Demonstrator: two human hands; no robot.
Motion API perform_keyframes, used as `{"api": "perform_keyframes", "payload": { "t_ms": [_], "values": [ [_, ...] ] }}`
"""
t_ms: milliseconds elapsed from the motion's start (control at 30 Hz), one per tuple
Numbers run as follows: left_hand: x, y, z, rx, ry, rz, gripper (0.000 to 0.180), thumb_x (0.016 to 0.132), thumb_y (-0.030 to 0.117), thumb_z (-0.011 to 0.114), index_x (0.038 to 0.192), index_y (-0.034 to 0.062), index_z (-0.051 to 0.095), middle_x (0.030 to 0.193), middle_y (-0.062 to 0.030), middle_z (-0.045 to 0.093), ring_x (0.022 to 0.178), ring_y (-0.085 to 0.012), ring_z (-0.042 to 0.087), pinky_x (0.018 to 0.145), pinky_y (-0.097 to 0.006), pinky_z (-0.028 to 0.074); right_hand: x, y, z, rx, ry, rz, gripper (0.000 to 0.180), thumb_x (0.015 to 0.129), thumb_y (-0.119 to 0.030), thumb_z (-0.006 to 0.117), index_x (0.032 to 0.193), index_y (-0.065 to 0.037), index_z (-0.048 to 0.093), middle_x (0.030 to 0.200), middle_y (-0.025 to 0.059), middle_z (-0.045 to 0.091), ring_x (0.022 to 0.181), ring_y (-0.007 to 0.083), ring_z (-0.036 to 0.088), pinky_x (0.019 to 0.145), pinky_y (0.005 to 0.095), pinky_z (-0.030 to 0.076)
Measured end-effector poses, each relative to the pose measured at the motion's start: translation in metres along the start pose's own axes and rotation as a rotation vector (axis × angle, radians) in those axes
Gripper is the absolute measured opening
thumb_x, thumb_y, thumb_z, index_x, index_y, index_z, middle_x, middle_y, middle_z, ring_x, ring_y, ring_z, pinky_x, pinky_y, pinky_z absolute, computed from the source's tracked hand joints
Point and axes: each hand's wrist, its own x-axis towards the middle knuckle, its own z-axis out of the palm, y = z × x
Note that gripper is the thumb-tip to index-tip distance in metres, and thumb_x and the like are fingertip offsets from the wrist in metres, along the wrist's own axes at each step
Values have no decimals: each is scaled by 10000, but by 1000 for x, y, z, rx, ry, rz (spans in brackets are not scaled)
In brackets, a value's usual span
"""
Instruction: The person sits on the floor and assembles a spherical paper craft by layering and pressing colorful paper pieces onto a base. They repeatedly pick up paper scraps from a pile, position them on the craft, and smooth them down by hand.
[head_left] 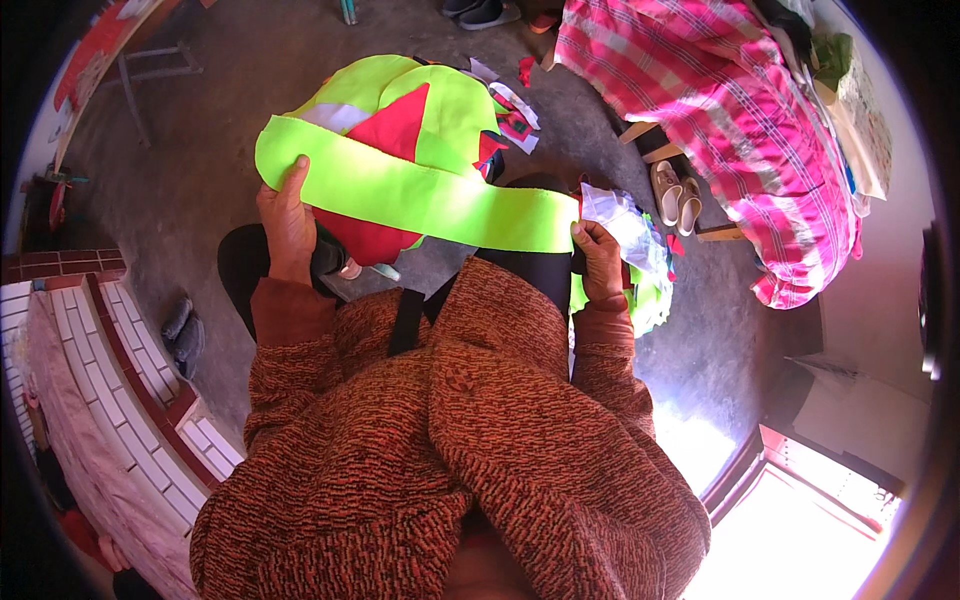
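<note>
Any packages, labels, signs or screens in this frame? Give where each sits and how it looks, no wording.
Signboard: leaning at the upper left edge, long curved panel, red with pale markings; details too small to tell.
Cardboard box: on the floor at right near the bright doorway, pale, flaps partly open.
No screens or labels can be made out.

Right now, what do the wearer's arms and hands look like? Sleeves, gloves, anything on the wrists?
Both arms are in long sleeves of a thick, nubbly knit, rust-orange flecked with black, same as the jumper's body, ending at the wrists in plainer reddish-brown cuffs. The left hand and right hand are bare: no gloves. No rings, watch or bracelets show. No cables or markings.
</note>
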Motion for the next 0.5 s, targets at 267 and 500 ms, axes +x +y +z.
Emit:
{"api": "perform_keyframes", "payload": {
  "t_ms": [267, 500],
  "values": [
    [0, -3, 0, 34, 21, 3, 216, 851, 98, 663, 1031, -19, 634, 967, -39, 649, 844, -117, 606, 765, -254, 467, -2, -9, 5, -32, 59, -134, 134, 819, -174, 631, 834, -42, 645, 707, -36, 552, 630, 68, 475, 579, 222, 369],
    [3, 10, -1, -57, -48, -20, 183, 869, 87, 644, 1032, 3, 640, 953, -36, 660, 834, -118, 618, 759, -265, 483, -1, -50, -6, 66, 5, -208, 78, 791, -119, 654, 804, -47, 626, 717, -41, 550, 636, 64, 472, 599, 202, 367]
  ]
}}
